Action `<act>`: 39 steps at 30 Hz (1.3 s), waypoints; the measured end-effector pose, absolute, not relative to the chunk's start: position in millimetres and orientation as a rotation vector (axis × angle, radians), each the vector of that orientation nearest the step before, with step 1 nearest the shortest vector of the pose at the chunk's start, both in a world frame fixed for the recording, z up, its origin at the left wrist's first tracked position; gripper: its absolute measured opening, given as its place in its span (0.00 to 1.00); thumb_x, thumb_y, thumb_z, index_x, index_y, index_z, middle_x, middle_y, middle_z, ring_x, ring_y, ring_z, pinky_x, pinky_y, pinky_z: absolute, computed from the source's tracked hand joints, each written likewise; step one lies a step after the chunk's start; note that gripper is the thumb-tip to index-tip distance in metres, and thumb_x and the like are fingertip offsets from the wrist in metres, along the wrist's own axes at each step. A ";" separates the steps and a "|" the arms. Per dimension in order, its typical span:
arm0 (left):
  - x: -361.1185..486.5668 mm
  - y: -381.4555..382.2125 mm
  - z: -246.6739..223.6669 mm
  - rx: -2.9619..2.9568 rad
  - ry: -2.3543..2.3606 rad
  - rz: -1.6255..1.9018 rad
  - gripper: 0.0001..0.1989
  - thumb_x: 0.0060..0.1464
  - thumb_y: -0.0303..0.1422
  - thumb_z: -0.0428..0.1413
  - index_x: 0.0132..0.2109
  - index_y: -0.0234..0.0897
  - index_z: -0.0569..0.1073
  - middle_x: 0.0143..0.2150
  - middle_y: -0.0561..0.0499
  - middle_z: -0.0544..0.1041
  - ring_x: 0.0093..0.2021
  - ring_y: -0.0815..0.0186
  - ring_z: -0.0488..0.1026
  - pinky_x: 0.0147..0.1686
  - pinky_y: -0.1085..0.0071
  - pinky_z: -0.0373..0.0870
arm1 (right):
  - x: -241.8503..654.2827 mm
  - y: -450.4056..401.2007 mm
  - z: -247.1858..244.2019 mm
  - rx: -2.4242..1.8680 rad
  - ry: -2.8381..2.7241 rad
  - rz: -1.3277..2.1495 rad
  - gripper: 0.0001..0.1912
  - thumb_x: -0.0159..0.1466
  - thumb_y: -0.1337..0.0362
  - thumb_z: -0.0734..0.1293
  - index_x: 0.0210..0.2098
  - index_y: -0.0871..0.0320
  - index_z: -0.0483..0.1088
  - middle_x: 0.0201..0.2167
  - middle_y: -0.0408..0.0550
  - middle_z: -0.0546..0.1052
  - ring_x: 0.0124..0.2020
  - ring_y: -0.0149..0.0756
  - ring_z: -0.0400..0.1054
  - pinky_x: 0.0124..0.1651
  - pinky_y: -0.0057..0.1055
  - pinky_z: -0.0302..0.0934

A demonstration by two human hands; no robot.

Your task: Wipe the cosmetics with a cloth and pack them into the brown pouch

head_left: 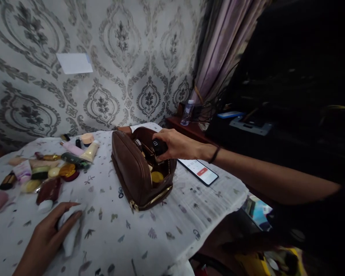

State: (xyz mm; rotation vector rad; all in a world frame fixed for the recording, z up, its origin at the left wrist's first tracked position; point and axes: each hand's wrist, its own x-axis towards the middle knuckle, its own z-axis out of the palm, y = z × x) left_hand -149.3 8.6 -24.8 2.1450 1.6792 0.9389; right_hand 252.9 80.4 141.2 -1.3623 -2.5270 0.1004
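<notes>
A brown zip-up cosmetic bag [129, 168] stands unzipped on the patterned white cloth. At its opening, my right hand [174, 143] grips a dark, rounded item with a small pale logo [158, 145]; its lower part is hidden. A yellow-lidded item [157, 177] and other things partly show inside the bag. At the lower left, my left hand [48, 232] pinches a white item [70, 235] between thumb and fingers, low over the cloth. Blur hides whether this is a tube or a folded wipe. Several cosmetics, including a cream-coloured tube [90, 152] and a dark red pouch-like item [48, 190], lie beyond my left hand.
A phone [207, 177] with a lit screen lies right of the bag, under my right forearm. Behind it stand a clear bottle [186, 113] and cables on a reddish-brown surface. The covered table's edge [215, 230] drops off at the lower right. A patterned wall backs the table.
</notes>
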 end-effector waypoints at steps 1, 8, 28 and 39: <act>-150.8 8.9 -27.7 2.143 1.685 0.945 0.24 0.53 0.57 0.55 0.42 0.43 0.77 0.41 0.51 0.82 0.40 0.58 0.81 0.43 0.69 0.78 | 252.2 81.8 138.4 -1.368 -2.543 0.071 0.16 0.53 0.64 0.77 0.39 0.60 0.73 0.35 0.46 0.76 0.40 0.40 0.69 0.42 0.30 0.58; -158.6 9.1 -45.2 2.123 1.695 0.940 0.23 0.55 0.56 0.54 0.45 0.44 0.75 0.46 0.51 0.81 0.47 0.57 0.79 0.48 0.69 0.77 | 257.5 93.4 119.7 -1.347 -2.603 -0.009 0.19 0.51 0.61 0.79 0.41 0.58 0.74 0.48 0.53 0.76 0.57 0.51 0.63 0.57 0.46 0.54; -144.5 -0.9 -32.2 1.910 1.748 0.936 0.28 0.50 0.64 0.53 0.44 0.48 0.75 0.47 0.53 0.80 0.51 0.51 0.75 0.54 0.59 0.73 | 226.7 77.1 157.2 -1.341 -3.154 -0.484 0.09 0.63 0.75 0.65 0.40 0.61 0.76 0.43 0.55 0.80 0.49 0.45 0.70 0.48 0.40 0.51; -147.8 1.4 -38.1 1.941 1.761 0.985 0.29 0.49 0.65 0.53 0.44 0.48 0.75 0.45 0.55 0.80 0.48 0.54 0.77 0.53 0.63 0.74 | 203.8 82.5 155.7 -1.324 -3.336 -0.592 0.12 0.66 0.76 0.62 0.44 0.66 0.76 0.44 0.61 0.79 0.50 0.51 0.72 0.41 0.38 0.61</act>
